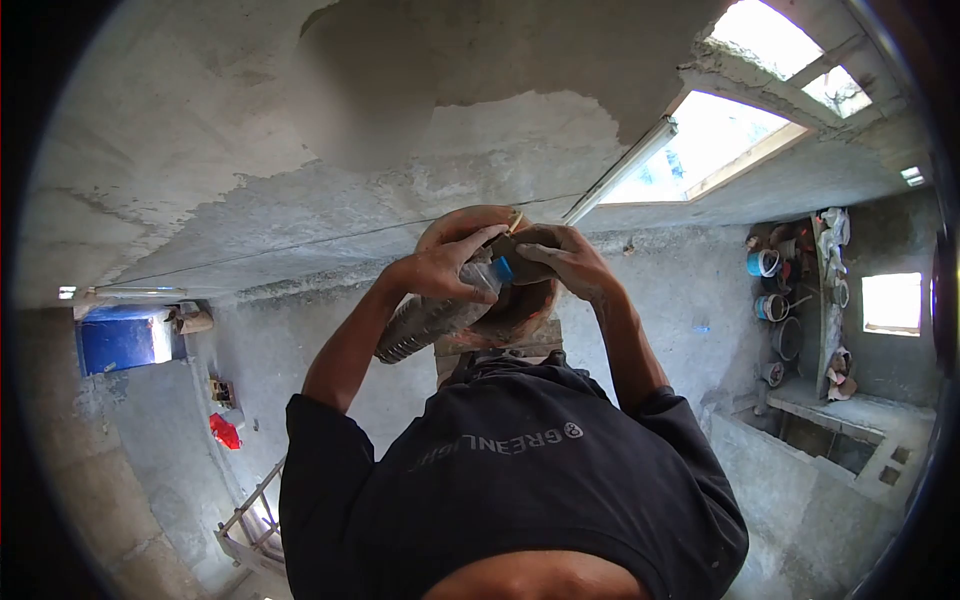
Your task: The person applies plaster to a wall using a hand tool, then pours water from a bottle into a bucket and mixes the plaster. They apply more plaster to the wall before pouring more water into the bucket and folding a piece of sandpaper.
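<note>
My left hand (450,272) is closed around the neck end of a clear ribbed plastic bottle (425,325), which lies tilted with its blue cap (502,269) toward my right hand. In my right hand (568,260), bent fingers grip a flat grey-brown piece (528,264) close beside the cap; its exact kind is hard to make out. Below both hands sits a round reddish-brown tub (470,222), smeared with grey around its rim. Much of its inside is hidden by my hands and the bottle.
Wooden boards (445,358) lie beneath the tub. Ahead is a plastered wall (360,215) with a darker wet-looking patch (545,60). Window openings (700,140) are at upper right. Several buckets (770,307) stand far right; a blue panel (120,342) and red item (224,431) are left.
</note>
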Available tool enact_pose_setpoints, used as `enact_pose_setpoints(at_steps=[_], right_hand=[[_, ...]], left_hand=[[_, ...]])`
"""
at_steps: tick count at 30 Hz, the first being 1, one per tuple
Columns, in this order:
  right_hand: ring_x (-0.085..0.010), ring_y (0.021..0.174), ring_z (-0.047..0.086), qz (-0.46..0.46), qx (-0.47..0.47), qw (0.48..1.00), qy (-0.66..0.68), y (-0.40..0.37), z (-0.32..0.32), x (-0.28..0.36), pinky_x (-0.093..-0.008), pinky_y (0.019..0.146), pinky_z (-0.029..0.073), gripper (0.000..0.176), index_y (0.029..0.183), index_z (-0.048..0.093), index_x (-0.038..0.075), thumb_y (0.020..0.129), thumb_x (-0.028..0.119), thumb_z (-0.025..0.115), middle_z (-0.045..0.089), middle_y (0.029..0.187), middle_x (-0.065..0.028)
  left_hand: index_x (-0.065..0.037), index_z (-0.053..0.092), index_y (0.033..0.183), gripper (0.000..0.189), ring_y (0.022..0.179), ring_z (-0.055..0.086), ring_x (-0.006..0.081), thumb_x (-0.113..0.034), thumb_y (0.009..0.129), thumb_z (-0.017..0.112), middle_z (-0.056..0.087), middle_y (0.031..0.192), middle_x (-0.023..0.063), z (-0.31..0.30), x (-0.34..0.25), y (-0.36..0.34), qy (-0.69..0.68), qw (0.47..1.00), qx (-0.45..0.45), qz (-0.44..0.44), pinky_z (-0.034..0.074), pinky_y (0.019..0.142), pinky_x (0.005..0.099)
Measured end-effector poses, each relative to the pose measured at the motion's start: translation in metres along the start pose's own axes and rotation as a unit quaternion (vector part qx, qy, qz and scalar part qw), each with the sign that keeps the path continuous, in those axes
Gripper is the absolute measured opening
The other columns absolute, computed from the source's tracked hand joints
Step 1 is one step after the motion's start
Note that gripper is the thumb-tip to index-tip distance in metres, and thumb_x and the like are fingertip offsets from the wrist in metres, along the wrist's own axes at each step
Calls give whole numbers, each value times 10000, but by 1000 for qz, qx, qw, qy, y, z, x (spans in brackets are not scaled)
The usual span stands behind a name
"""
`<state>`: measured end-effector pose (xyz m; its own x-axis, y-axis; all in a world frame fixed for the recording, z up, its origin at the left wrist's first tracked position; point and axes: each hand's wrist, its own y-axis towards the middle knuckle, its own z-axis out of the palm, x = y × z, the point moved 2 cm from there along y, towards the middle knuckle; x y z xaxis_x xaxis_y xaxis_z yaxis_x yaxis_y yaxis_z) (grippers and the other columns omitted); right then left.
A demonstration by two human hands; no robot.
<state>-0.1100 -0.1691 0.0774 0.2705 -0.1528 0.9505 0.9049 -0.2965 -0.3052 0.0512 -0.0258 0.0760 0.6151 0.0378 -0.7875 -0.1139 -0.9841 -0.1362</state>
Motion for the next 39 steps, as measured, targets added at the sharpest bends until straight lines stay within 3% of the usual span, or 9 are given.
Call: enact_pose_setpoints(at_steps=[4, 6, 10, 12, 16, 19, 22, 35, 39], right_hand=[[-146, 876, 605, -12, -4, 999, -30, 4, 0, -2, -267, 811, 478, 319, 1075, 600, -37, 830, 166, 606, 640, 981, -105], [-143, 849, 608, -24, 16, 998, -65, 12, -2, -13, -272, 802, 476, 315, 1051, 617, -38, 821, 177, 587, 658, 957, -100], [-156, 868, 611, -36, 17, 996, -84, 20, -3, -27, -273, 818, 470, 313, 1050, 621, -34, 824, 177, 577, 660, 963, -106], [-176, 882, 613, -11, 15, 998, -66, 19, -1, -28, -273, 833, 462, 323, 1053, 616, -45, 830, 184, 571, 656, 976, -115], [-161, 877, 604, 8, 22, 1000, 13, 21, 3, -36, -264, 785, 480, 306, 1065, 596, -61, 843, 147, 574, 637, 997, -135], [-126, 799, 594, 85, 11, 983, 161, 16, 10, -36, -209, 701, 484, 292, 1068, 585, -71, 855, 128, 561, 629, 943, -116], [-176, 825, 603, 123, -4, 963, 239, 11, 13, -35, -313, 756, 571, 301, 1080, 555, -91, 858, 111, 539, 573, 966, -125], [-220, 966, 580, 11, -3, 955, 298, -8, -28, -25, -353, 802, 539, 447, 1190, 458, -87, 845, 147, 619, 555, 1059, -154], [-256, 1039, 555, -102, -212, 885, 402, -40, -89, -44, -352, 909, 470, 397, 1194, 463, -91, 857, 86, 577, 553, 1104, -167]], left_hand=[[-12, 311, 1366, 926, 1294, 292, 258, -471, 675, 720, 299, 1387, 140, -3, -2, 10, -38, 998, 4, 51, 220, 1081, 311], [-6, 361, 1340, 867, 1315, 245, 227, -454, 686, 713, 306, 1388, 109, -7, -11, 8, -186, 969, 118, -113, 195, 1094, 305], [-10, 377, 1331, 840, 1311, 250, 213, -457, 699, 702, 285, 1395, 122, -6, -13, 8, -211, 950, 147, -180, 211, 1085, 312], [22, 463, 1238, 715, 1095, 492, 211, -428, 732, 690, 532, 1134, 133, -1, -5, 5, -213, 942, 136, -220, 376, 930, 312], [21, 475, 1221, 704, 1075, 503, 204, -439, 732, 687, 537, 1119, 130, -2, -2, 0, -206, 939, 153, -229, 391, 908, 303], [28, 443, 1252, 741, 1069, 505, 201, -424, 725, 703, 533, 1124, 134, 3, 10, -8, -186, 959, 120, -179, 397, 902, 306], [11, 335, 1338, 874, 1123, 466, 210, -394, 685, 751, 493, 1195, 134, 1, 3, -16, -220, 958, 67, -171, 364, 955, 296], [-76, 305, 1363, 956, 1178, 440, 230, -335, 600, 820, 466, 1243, 131, -1, -29, -49, -326, 939, -96, -44, 326, 994, 349], [-84, 383, 1293, 890, 1101, 487, 205, -337, 570, 837, 537, 1095, 91, -3, -28, -76, -224, 960, -164, 31, 352, 950, 337]])
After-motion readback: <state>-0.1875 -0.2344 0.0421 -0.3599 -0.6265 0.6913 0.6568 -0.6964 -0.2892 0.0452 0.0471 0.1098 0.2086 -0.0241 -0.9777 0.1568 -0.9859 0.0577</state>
